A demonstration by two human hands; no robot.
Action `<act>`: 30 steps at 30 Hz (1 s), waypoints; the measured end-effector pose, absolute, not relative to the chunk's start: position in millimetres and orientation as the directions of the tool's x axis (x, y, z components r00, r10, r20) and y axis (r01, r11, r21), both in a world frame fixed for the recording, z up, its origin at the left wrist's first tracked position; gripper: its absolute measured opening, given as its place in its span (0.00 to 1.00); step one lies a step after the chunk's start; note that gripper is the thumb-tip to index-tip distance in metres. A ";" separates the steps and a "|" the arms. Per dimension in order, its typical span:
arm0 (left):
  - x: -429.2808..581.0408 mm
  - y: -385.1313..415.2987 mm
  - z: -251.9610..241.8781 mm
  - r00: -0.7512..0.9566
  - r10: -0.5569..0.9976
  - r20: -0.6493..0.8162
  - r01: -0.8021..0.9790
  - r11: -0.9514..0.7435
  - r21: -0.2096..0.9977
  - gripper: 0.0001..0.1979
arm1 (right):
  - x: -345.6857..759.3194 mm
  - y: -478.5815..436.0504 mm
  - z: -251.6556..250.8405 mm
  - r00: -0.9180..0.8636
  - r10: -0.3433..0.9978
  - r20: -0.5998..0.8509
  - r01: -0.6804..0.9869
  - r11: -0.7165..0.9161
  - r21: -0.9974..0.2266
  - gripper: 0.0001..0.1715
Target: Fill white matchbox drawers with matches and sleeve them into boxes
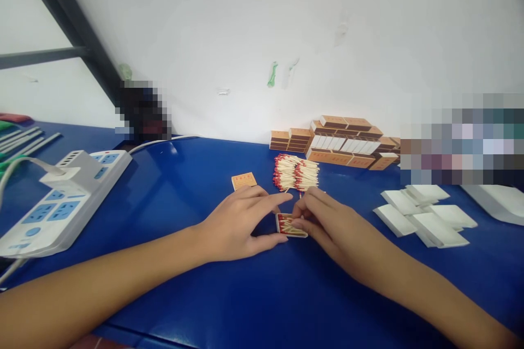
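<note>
A small white matchbox tray [292, 234] lies on the blue table with red-tipped matches [286, 222] in it. My left hand [241, 221] steadies the tray at its left end, thumb at the near edge and a finger at the far corner, with the index finger stretched out above. My right hand [327, 221] is over the tray's right end, its thumb and fingers pinched at the matches inside; the fingertips partly hide them. Just beyond both hands is a heap of loose matches [295, 173], heads mostly to the left. An orange matchbox cover [244, 180] lies behind my left hand.
Stacked matchboxes [344, 142] stand against the white wall at the back. Several empty white trays [426, 212] are piled on the right. At left sits a white power strip [61, 207] with a plugged-in cable. Blurred patches cover areas at the back left and far right.
</note>
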State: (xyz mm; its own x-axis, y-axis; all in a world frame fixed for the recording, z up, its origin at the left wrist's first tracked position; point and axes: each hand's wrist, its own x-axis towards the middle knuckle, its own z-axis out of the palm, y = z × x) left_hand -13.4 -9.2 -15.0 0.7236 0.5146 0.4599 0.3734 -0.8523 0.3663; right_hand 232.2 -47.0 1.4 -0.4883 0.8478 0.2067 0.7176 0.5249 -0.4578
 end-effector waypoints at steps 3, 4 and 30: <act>-14.0 -9.0 -14.9 0.726 0.525 0.444 0.386 -0.846 0.368 0.32 | 231.9 -45.9 -0.8 -0.505 0.838 0.207 0.719 0.541 -0.436 0.06; -14.6 -8.9 -15.0 0.726 0.527 0.442 0.385 -0.844 0.373 0.32 | 234.6 -44.6 -0.1 -0.509 0.834 0.216 0.720 0.549 -0.424 0.06; -16.8 -8.6 -14.3 0.729 0.517 0.449 0.386 -0.852 0.353 0.31 | 241.9 -45.0 -0.9 -0.521 0.845 0.121 0.715 0.509 -0.480 0.11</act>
